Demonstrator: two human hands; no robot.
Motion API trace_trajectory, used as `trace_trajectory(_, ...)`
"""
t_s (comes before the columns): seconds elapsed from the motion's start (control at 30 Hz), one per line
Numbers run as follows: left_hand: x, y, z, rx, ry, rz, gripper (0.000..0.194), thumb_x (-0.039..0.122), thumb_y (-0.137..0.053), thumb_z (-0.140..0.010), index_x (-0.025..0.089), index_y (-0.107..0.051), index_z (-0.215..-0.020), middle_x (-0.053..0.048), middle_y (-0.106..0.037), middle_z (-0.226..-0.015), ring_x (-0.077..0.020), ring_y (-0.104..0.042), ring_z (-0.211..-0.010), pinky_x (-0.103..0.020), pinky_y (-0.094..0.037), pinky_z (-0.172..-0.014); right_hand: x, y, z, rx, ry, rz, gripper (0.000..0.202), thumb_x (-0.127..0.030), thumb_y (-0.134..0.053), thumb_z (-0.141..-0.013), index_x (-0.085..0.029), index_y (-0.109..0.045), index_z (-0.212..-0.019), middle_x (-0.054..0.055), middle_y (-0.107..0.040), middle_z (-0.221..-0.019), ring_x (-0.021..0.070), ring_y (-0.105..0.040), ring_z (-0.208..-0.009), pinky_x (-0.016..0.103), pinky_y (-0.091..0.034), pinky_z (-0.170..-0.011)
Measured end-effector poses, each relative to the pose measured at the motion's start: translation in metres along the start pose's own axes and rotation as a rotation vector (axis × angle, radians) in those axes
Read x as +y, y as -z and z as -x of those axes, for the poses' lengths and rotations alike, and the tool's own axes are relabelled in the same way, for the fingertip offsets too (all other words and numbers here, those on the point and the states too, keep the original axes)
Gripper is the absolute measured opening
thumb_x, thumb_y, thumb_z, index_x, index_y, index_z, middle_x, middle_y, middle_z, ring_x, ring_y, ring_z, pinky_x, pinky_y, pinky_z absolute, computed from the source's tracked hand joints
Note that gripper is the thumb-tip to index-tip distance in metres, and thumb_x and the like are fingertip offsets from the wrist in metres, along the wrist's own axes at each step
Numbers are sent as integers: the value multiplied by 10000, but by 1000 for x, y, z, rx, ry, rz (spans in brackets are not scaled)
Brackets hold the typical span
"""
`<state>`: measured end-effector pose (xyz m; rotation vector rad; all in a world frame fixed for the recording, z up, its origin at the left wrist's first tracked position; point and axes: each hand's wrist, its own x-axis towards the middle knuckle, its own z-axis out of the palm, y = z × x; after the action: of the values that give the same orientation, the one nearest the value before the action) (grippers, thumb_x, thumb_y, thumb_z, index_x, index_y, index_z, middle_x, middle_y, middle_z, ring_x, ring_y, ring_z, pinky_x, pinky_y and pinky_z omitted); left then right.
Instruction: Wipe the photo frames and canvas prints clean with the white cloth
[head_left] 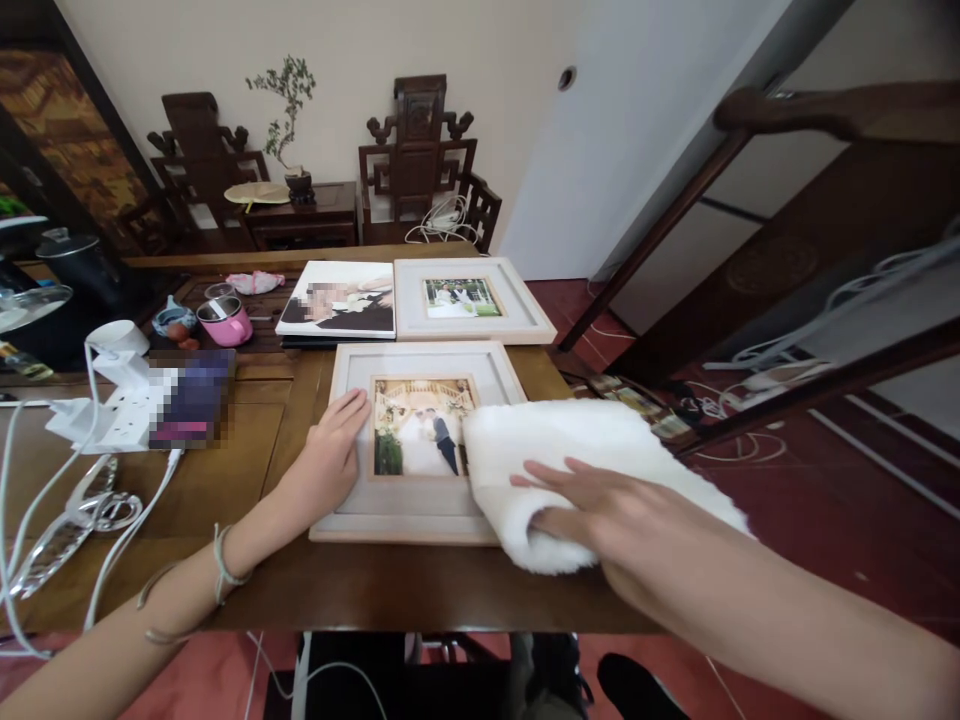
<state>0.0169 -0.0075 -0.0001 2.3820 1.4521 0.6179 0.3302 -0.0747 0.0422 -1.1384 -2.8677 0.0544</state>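
Note:
A light wooden picture frame lies on the table, its photo showing a couple in wedding clothes. My left hand rests on the frame's left side, fingers stretched out along the pale mount. My right hand grips a folded white fluffy cloth, with the thumb tucked into the fold and the fingers lying over the top. The cloth covers the frame's right side and hangs past the table's right end. Behind it lie a second picture frame and a photo album or print with a partly blurred picture.
On the left are a white power strip with cables, a clear hair claw, a pink mug and a dark kettle. Carved chairs and a bonsai stand behind. A dark wooden rail rises at right.

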Motion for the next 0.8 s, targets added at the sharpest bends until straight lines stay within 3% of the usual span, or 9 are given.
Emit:
trace_trajectory(0.17, -3, 1, 0, -12, -19, 11, 623, -25, -342, -777, 80, -461, -1379, -167, -430, -1466, -268, -302, -1417, -552, -281, -1145, 37, 8, -65, 3, -85, 171, 660, 121, -441, -582, -98, -623, -1177, 232, -481, -1399, 362, -401, -1324, 533, -391, -1047)
trace_trajectory(0.27, -7, 1, 2, -12, -40, 15, 617, -13, -338, -793, 81, -441, -1394, -175, -411, -1478, -269, -300, -1418, -556, -289, -1139, 60, 8, -108, 29, -161, 228, 692, 120, -432, -616, -56, -555, -1274, 246, -445, -1423, 359, -353, -1353, 518, -368, -1063)
trace_trajectory(0.33, -9, 0, 2, -2, -55, 19, 616, -5, -338, -807, 102, -425, -1407, -167, -405, -1483, -260, -296, -1421, -552, -289, -1140, 63, 6, -120, 7, -150, 249, 675, 119, -437, -629, -60, -567, -1266, 239, -443, -1427, 364, -348, -1354, 529, -354, -1066)
trace_trajectory(0.43, -11, -1, 3, 14, -54, 20, 610, 4, -339, -821, 121, -415, -1415, -162, -407, -1484, -250, -294, -1422, -549, -280, -1145, 44, -1, -104, -30, -62, 245, 620, 113, -464, -642, -88, -621, -1207, 232, -446, -1426, 374, -355, -1347, 565, -325, -1070)
trace_trajectory(0.53, -10, -3, 2, 25, -38, 22, 598, 14, -335, -832, 120, -415, -1415, -160, -405, -1485, -252, -294, -1421, -556, -270, -1146, 9, -8, -61, -63, 8, 147, 548, 62, -541, -632, -110, -669, -1135, 239, -451, -1418, 400, -349, -1342, 595, -297, -1076)
trace_trajectory(0.67, -7, -4, 2, 22, -22, 17, 614, 7, -334, -826, 140, -405, -1421, -141, -383, -1502, -254, -282, -1426, -567, -249, -1150, -27, -7, -17, -84, 24, -53, 620, 25, -581, -568, -197, -665, -1141, 183, -494, -1403, 364, -409, -1319, 537, -378, -1053)
trace_trajectory(0.8, -6, -1, 2, -10, -21, 4, 619, -6, -331, -812, 102, -406, -1417, -172, -358, -1508, -279, -268, -1428, -569, -253, -1148, -27, 3, -29, -111, 13, -85, 692, 51, -528, -590, -196, -600, -1232, 155, -464, -1438, 300, -376, -1352, 482, -349, -1093)
